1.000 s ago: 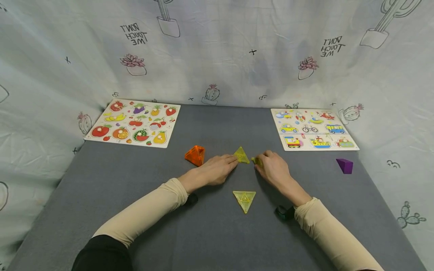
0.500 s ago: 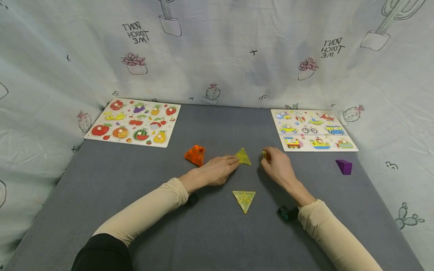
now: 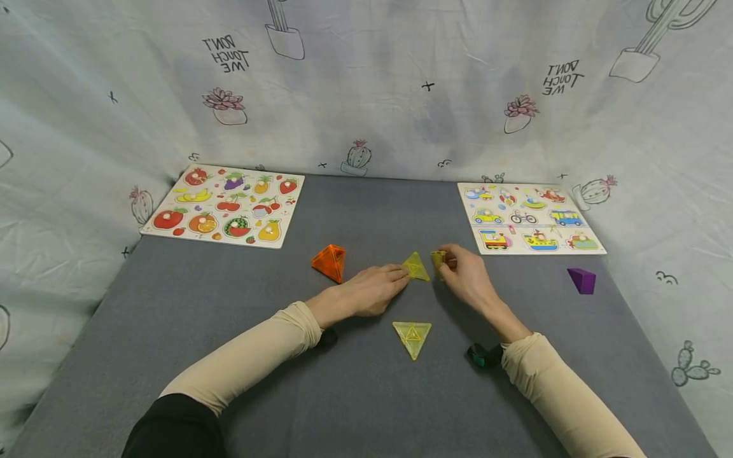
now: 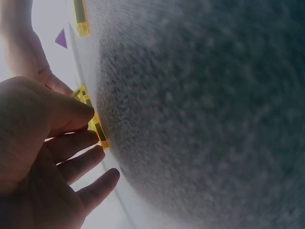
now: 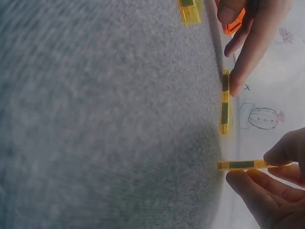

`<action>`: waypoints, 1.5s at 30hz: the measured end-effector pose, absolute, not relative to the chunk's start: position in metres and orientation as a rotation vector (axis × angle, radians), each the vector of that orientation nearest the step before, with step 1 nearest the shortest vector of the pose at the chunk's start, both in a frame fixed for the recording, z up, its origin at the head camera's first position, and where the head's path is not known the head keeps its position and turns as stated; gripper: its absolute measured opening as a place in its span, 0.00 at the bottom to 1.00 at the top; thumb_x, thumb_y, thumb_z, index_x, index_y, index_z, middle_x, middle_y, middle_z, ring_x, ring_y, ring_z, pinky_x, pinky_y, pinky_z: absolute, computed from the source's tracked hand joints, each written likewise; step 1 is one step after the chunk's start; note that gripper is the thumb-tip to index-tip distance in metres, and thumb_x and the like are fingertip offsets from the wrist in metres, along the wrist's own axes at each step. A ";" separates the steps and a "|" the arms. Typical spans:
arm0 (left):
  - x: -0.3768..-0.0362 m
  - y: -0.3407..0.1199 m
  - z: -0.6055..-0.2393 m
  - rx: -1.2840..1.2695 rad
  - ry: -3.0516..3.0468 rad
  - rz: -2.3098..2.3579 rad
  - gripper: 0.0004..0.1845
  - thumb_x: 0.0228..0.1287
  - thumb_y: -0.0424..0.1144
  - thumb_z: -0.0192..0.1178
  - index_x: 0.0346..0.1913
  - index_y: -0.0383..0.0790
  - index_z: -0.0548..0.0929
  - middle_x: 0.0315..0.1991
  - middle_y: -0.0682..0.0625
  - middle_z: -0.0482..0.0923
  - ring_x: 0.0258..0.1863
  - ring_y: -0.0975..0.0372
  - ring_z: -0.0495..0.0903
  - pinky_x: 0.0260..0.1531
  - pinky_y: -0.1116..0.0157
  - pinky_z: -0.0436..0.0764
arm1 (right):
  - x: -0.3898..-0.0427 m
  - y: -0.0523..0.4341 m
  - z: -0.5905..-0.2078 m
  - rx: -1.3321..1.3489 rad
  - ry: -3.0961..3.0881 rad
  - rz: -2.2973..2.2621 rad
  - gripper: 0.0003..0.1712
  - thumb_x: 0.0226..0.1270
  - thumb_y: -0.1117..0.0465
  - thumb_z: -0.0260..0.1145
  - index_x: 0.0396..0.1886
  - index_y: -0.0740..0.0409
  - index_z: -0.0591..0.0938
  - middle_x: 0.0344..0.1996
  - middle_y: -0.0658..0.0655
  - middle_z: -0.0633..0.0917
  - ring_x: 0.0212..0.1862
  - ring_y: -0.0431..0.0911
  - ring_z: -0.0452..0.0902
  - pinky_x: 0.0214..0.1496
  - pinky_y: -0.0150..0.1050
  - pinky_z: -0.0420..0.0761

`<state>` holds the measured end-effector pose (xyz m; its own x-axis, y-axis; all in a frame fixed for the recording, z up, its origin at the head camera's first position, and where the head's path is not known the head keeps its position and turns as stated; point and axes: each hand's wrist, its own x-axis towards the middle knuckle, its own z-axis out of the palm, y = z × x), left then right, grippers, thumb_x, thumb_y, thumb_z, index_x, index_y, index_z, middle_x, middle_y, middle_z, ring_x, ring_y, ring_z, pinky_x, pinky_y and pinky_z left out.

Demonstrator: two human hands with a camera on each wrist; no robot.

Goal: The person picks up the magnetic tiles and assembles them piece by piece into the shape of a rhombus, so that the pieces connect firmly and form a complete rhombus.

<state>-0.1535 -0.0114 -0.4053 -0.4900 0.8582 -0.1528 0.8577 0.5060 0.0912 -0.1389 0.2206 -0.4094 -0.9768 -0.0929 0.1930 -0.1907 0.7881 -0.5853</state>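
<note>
Behind the right hand (image 3: 466, 275), its fingers pinch a half-hidden yellow tile (image 3: 438, 257); left fingers (image 3: 395, 275) straight.

A grey desk (image 3: 366, 407) carries the bystanders, placed here from the orange pyramid (image 3: 330, 261). Far behind it to the left lies a fruit puzzle board (image 3: 225, 206), flat near the desk's back edge. Well to its right lies a vehicle puzzle board (image 3: 527, 218), and below that board a purple pyramid (image 3: 581, 280). A pale cactus-print cloth (image 3: 366, 89) hangs behind everything
</note>
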 end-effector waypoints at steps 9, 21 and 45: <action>-0.150 -0.004 -0.404 1.466 2.521 -0.036 0.26 0.77 0.37 0.45 0.75 0.40 0.61 0.76 0.47 0.58 0.76 0.56 0.57 0.72 0.58 0.64 | -0.136 0.218 -0.410 0.286 -2.851 1.013 0.20 0.67 0.67 0.58 0.58 0.66 0.78 0.46 0.69 0.85 0.45 0.59 0.85 0.44 0.51 0.84; -0.150 -0.004 -0.406 1.486 2.510 -0.057 0.26 0.78 0.39 0.44 0.75 0.41 0.61 0.77 0.46 0.56 0.77 0.55 0.57 0.71 0.57 0.65 | -0.135 0.215 -0.411 0.308 -2.879 0.866 0.24 0.62 0.64 0.66 0.58 0.64 0.78 0.37 0.63 0.86 0.36 0.52 0.84 0.38 0.48 0.82; -0.148 -0.008 -0.406 1.551 2.548 -0.006 0.23 0.79 0.40 0.44 0.72 0.43 0.66 0.75 0.44 0.59 0.75 0.54 0.60 0.71 0.56 0.66 | -0.136 0.213 -0.410 0.362 -2.884 0.754 0.23 0.59 0.66 0.69 0.56 0.66 0.80 0.29 0.59 0.83 0.31 0.49 0.80 0.33 0.44 0.79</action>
<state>-0.1478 -0.0077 -0.4060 -0.4498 0.8826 -0.1369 0.8832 0.4624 0.0791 -0.1357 0.2131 -0.4102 -0.9615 -0.1958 0.1927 -0.2651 0.8455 -0.4635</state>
